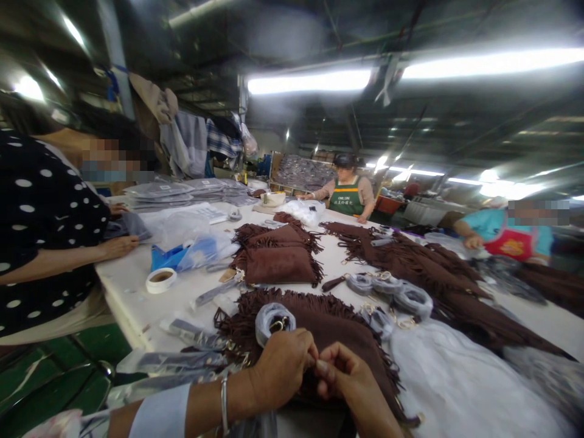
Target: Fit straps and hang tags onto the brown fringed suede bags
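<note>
My left hand [280, 365], with a bracelet at the wrist, and my right hand [353, 383] meet fingertip to fingertip over a dark brown fringed bag [347, 334]. Both are closed in a pinch; whatever they hold is too small or hidden to make out. Just beyond my left hand, a coiled strap in clear wrapping [269, 325] with a metal clasp lies on the bag. Another brown fringed bag [280, 261] lies farther up the table.
Wrapped coiled straps [413, 298] and white padding [460, 377] lie to the right, near more brown fringed bags [410, 267]. A tape roll [161, 280] and plastic-wrapped strips [173, 362] are at left. People work at the left, far side and right of the table [123, 286].
</note>
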`<action>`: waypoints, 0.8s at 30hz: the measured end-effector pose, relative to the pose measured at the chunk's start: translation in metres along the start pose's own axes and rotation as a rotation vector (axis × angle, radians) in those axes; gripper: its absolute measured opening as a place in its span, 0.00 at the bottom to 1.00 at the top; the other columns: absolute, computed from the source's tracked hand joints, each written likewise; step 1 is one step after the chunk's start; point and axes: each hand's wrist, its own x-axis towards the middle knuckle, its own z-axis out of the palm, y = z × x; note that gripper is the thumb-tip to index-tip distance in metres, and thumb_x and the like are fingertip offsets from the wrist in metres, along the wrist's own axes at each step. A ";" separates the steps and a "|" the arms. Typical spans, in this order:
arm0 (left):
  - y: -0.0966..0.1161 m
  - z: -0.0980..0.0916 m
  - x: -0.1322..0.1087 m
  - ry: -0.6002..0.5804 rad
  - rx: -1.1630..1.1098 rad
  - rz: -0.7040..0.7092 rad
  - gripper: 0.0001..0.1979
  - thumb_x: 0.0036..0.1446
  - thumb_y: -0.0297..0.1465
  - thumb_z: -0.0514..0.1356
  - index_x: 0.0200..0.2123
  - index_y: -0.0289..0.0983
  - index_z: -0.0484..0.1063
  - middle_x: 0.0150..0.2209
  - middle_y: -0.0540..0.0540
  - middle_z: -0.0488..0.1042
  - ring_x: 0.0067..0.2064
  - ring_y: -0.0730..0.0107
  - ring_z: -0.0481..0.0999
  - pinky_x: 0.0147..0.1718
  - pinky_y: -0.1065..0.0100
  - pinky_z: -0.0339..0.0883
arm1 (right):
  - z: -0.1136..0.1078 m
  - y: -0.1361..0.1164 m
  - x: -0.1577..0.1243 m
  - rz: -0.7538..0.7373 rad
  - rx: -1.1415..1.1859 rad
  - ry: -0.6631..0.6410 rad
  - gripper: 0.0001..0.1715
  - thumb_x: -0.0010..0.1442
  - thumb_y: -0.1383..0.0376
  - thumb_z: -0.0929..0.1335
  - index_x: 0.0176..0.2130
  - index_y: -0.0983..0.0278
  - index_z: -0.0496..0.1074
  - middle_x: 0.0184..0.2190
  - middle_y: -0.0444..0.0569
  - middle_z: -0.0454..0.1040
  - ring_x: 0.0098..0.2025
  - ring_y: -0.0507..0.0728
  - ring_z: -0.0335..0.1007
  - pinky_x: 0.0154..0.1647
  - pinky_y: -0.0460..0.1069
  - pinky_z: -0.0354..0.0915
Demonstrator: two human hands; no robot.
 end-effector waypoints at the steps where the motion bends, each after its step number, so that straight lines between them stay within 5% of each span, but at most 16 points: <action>1: 0.000 0.000 0.000 -0.003 0.001 0.003 0.08 0.56 0.22 0.53 0.33 0.36 0.72 0.32 0.48 0.75 0.33 0.67 0.72 0.32 0.69 0.58 | -0.001 0.001 0.000 0.000 0.007 -0.008 0.22 0.48 0.51 0.76 0.29 0.64 0.68 0.17 0.43 0.74 0.18 0.48 0.66 0.22 0.41 0.55; 24: 0.002 0.001 0.000 -0.070 0.061 -0.028 0.09 0.55 0.23 0.53 0.36 0.35 0.72 0.33 0.46 0.75 0.34 0.65 0.73 0.33 0.68 0.61 | 0.002 0.003 -0.003 0.037 0.070 -0.012 0.23 0.49 0.51 0.76 0.30 0.64 0.67 0.19 0.43 0.75 0.20 0.49 0.68 0.24 0.43 0.60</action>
